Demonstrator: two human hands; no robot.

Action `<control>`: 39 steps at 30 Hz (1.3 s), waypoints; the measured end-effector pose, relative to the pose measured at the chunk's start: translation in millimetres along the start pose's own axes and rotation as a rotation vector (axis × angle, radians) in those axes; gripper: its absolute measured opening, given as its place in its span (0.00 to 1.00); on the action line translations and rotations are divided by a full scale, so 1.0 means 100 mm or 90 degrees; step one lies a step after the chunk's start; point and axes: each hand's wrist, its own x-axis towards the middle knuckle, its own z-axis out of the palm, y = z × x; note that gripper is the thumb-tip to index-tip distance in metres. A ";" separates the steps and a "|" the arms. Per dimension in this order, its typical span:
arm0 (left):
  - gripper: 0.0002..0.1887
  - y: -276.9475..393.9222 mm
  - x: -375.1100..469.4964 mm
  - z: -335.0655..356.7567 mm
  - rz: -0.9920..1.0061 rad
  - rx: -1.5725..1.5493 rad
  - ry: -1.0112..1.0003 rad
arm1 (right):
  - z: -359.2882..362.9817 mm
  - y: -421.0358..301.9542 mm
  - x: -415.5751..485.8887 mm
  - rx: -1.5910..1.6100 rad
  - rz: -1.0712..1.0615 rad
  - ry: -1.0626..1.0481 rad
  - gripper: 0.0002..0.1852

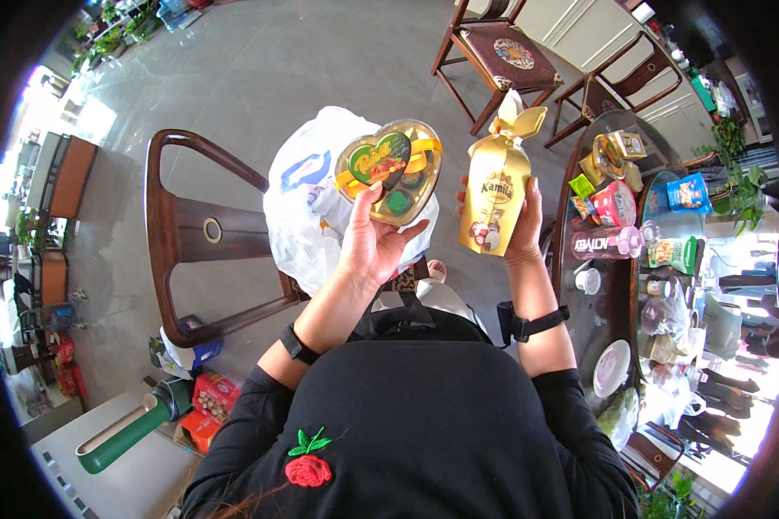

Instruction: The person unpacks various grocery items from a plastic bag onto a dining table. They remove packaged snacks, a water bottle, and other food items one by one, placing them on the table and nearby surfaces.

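My left hand (378, 243) holds a heart-shaped clear box of chocolates (393, 172), with gold lining, a yellow ribbon and a green heart label. A gold candy box (496, 194), its top gathered like a wrapped sweet, is upright in my right hand (526, 217). The two boxes are apart. Behind and left of the heart box, a white plastic bag (305, 214) rests on the seat of a dark wooden chair (162, 233); what it holds is mostly hidden.
At right, a dark table (565, 246) bears a pink bottle (600, 243), snack packs, a white plate (612, 368) and plastic bags. Another wooden chair (509, 55) stands ahead. Red boxes (214, 396) and a green-handled appliance (126, 434) lie at lower left.
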 end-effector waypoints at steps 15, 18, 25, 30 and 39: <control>0.33 0.04 -0.02 -0.31 -0.012 -0.001 0.043 | -0.08 0.05 -0.07 -0.006 -0.100 0.178 0.26; 0.32 0.01 -0.01 -0.34 -0.031 0.006 0.057 | -0.06 0.05 -0.10 0.008 -0.087 0.172 0.26; 0.28 -0.15 0.08 -0.26 -0.091 0.028 0.078 | -0.08 -0.02 -0.21 -0.056 -0.100 0.302 0.28; 0.26 -0.30 0.22 -0.18 -0.122 0.040 0.003 | -0.07 -0.21 -0.38 -0.263 -0.262 0.272 0.25; 0.26 -0.60 0.61 0.12 -0.136 0.111 0.055 | -0.19 -0.66 -0.57 -0.424 -0.365 0.238 0.37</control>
